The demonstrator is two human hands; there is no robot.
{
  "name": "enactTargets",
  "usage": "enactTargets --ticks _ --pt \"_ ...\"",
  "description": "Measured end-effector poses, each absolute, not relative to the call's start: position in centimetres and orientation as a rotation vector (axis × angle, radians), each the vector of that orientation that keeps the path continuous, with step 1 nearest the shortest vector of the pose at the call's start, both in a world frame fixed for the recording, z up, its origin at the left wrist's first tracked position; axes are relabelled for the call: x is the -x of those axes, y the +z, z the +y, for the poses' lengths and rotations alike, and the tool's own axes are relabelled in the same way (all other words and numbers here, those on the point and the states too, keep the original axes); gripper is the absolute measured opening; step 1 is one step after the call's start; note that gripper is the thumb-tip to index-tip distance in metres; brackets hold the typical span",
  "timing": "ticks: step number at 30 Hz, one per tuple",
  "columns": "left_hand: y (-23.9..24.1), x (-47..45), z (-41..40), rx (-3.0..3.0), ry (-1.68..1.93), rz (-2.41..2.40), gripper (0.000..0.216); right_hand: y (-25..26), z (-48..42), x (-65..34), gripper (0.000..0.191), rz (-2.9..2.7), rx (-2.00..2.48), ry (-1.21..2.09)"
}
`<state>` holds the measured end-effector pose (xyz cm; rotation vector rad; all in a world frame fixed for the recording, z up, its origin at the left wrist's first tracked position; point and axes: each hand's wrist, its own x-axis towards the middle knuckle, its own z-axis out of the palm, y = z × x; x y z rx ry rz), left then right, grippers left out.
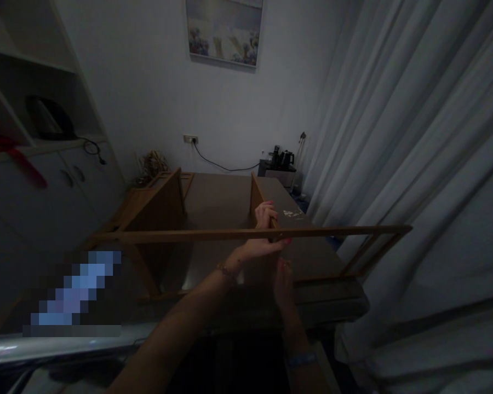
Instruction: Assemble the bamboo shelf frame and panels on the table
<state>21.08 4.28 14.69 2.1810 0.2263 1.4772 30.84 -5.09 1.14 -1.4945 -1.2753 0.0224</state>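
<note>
A wooden rack or shelf frame lies on its side on the table, with a long rail (205, 235) running across in front of me. A wooden shelf board (257, 194) stands upright against the rail near its middle. My left hand (259, 247) reaches under the rail, its fingers wrapped over the board's edge and its thumb on the near side. Just below and to the right, my right hand (284, 282) has its fingers closed near the board's lower corner. Whatever its fingertips pinch is too dark to make out.
A second wooden board (154, 213) stands in the frame at left. Small shiny scraps (292, 214) lie on the brown tabletop (222, 191). Long curtains (394, 137) hang at right. A kettle (49, 117) sits in the left cabinet; black appliances (281, 158) stand at the back.
</note>
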Motion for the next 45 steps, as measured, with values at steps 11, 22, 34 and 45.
enactTargets --ticks 11,22,34,45 --pt "15.0 -21.1 4.3 -2.202 1.529 0.133 0.053 3.2 -5.8 -30.6 0.052 -1.447 1.451 -0.021" --pt "15.1 -21.2 3.9 -2.192 1.527 0.193 0.054 2.9 -5.6 -30.6 0.053 -1.435 1.402 -0.164" --pt "15.1 -21.4 4.1 -2.225 1.528 0.169 0.051 2.9 -5.5 -30.6 0.051 -1.446 1.382 -0.247" --pt "15.1 -21.1 4.0 -2.246 1.534 0.101 0.047 3.2 -5.9 -30.5 0.044 -1.478 1.388 -0.307"
